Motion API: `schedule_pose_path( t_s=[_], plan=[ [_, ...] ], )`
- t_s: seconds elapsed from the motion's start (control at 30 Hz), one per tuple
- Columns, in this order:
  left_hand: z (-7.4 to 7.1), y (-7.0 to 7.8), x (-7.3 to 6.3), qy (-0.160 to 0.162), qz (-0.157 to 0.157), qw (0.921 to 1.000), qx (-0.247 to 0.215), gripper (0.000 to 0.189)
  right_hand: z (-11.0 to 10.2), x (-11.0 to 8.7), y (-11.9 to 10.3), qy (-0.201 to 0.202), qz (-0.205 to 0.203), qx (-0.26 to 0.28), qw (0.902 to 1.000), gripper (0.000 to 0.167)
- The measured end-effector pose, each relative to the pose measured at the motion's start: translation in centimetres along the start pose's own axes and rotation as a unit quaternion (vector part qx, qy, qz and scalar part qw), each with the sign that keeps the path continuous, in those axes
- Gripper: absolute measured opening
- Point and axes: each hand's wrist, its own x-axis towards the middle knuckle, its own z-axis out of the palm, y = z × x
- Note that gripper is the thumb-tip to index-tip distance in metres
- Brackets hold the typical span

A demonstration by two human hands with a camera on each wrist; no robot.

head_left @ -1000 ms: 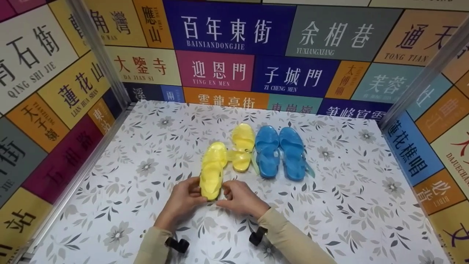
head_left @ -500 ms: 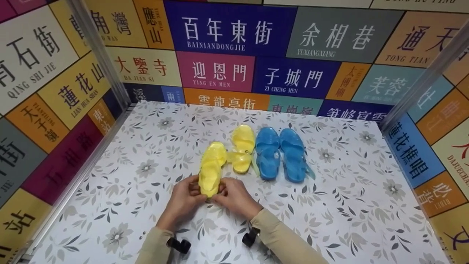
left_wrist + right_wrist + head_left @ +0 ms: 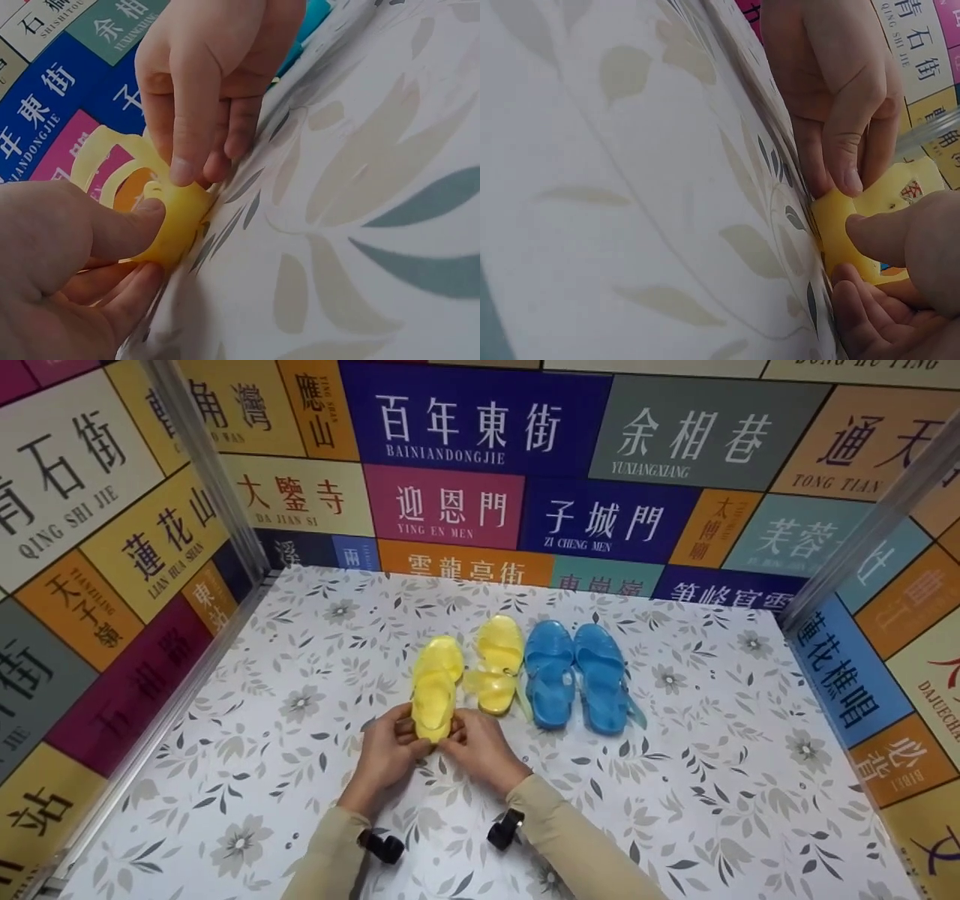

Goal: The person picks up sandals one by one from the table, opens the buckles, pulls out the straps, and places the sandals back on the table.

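Observation:
A yellow plastic sandal [image 3: 437, 671] lies toe away from me, left of the others. My left hand [image 3: 388, 750] grips the left side of its heel, thumb on the near end. From the right, my right hand [image 3: 484, 746] pinches the same heel, and both thumbs nearly meet there. In the left wrist view the left thumb presses the yellow heel [image 3: 176, 217], with the right hand [image 3: 217, 82] above it. The right wrist view has the right thumb on the sandal [image 3: 847, 236]; the underside of the sandal is hidden there.
A second yellow sandal [image 3: 499, 649] lies just right of the held one, its strap spread toward it. Two blue sandals [image 3: 550, 675] stand side by side further right. The floral-covered table [image 3: 712, 810] is bounded by printed sign panels [image 3: 480, 420] behind and at both sides.
The right hand has closed in from beside the heel and now holds it. Over the last half second, both hands and the yellow sandal have shifted slightly away from me, toward the back.

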Motion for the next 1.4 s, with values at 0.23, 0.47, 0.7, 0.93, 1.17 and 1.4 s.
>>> schedule_pose_path(
  t_s=[0.23, 0.47, 0.7, 0.93, 1.17, 1.4],
  plan=[
    [0.8, -0.2, 1.1, 0.023, 0.008, 0.9997, 0.009, 0.062, 0.7, 0.4, 0.2, 0.048, 0.019, -0.016, 0.9986, 0.013],
    [1.7, 0.1, 2.3, 0.055, -0.014, 0.9980, 0.029, 0.060, 0.8, 0.7, 0.0, 0.065, 0.040, 0.013, 0.9970, 0.011],
    [2.3, 0.3, 3.0, 0.088, -0.005, 0.9956, 0.033, 0.051, 0.9, 0.8, -0.2, 0.057, 0.036, 0.034, 0.9971, 0.030],
    [2.7, 0.2, 3.5, 0.112, 0.005, 0.9935, 0.023, 0.049, 1.0, 0.8, -0.2, 0.060, 0.027, 0.015, 0.9977, 0.037],
    [2.9, 0.2, 4.3, 0.111, 0.011, 0.9936, 0.019, 0.048, 0.8, 0.9, 0.0, 0.054, 0.030, 0.022, 0.9978, 0.039],
    [2.7, 0.3, 4.6, 0.109, 0.007, 0.9939, 0.016, 0.049, 0.7, 1.1, -0.1, 0.038, 0.044, 0.038, 0.9976, 0.042]
  ],
)
